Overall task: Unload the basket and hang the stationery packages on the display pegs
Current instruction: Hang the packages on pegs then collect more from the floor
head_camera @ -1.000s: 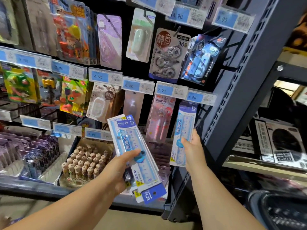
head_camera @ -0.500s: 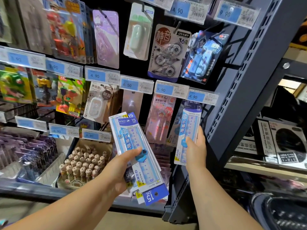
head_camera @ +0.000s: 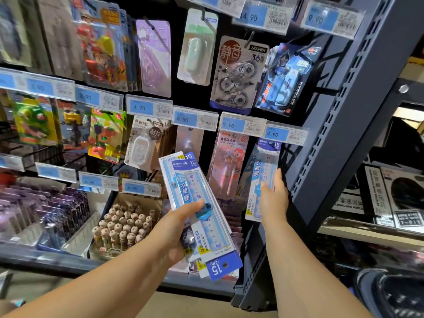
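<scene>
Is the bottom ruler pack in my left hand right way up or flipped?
Flipped: the blue-and-white ruler pack lowest in the left hand has its "15 cm" header and hang hole pointing down.

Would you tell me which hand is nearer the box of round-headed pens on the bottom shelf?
Left. The left hand, gripping a stack of ruler packs, is just right of the box; the right hand holds one ruler pack farther right.

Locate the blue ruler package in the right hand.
Head view, right of centre: the blue ruler package is under the 4.90 price tag, right of the pink pen pack.
</scene>
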Action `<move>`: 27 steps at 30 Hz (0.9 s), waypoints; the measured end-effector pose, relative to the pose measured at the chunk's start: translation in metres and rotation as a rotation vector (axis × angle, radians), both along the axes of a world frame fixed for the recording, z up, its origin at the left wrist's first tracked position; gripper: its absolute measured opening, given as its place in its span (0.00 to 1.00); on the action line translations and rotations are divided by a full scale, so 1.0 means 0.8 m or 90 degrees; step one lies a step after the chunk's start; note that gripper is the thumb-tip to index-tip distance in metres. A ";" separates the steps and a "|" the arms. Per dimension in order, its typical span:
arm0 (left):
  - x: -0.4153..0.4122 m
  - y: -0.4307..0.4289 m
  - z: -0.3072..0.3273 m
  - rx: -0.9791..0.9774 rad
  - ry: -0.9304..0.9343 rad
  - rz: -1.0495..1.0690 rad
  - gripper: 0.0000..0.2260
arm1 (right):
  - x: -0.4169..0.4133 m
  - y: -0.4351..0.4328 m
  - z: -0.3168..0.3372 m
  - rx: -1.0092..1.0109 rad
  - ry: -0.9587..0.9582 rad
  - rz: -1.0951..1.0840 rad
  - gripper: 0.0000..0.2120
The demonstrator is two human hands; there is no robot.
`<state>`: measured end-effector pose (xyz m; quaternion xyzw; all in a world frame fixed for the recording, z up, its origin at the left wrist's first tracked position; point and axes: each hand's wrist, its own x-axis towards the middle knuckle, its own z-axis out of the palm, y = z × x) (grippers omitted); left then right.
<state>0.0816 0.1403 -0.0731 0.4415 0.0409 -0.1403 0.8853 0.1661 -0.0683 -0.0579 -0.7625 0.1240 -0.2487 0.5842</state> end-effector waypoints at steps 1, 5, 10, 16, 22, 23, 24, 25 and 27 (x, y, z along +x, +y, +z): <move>-0.001 0.000 0.001 0.001 -0.002 0.001 0.15 | 0.000 0.001 0.001 -0.008 0.004 -0.006 0.28; -0.003 0.001 0.005 0.003 -0.006 0.005 0.15 | -0.005 0.013 0.011 -0.075 0.086 -0.069 0.27; -0.004 0.004 0.012 0.003 -0.004 0.013 0.14 | -0.036 0.049 0.030 -0.187 0.056 -0.012 0.22; -0.006 0.005 0.013 -0.013 -0.006 0.042 0.13 | -0.075 0.081 0.043 -0.187 0.015 0.396 0.09; -0.012 0.013 0.010 -0.015 -0.029 0.050 0.21 | -0.082 0.084 0.039 -0.225 0.142 0.470 0.17; -0.012 0.014 0.009 -0.012 -0.032 0.051 0.24 | -0.083 0.085 0.038 -0.249 0.154 0.468 0.20; -0.012 0.014 0.008 -0.012 -0.034 0.054 0.25 | -0.083 0.087 0.039 -0.283 0.172 0.461 0.22; -0.012 0.015 0.006 -0.009 -0.036 0.059 0.25 | -0.084 0.088 0.038 -0.313 0.191 0.452 0.24; -0.012 0.016 0.004 -0.011 -0.041 0.064 0.25 | -0.086 0.092 0.038 -0.338 0.222 0.440 0.26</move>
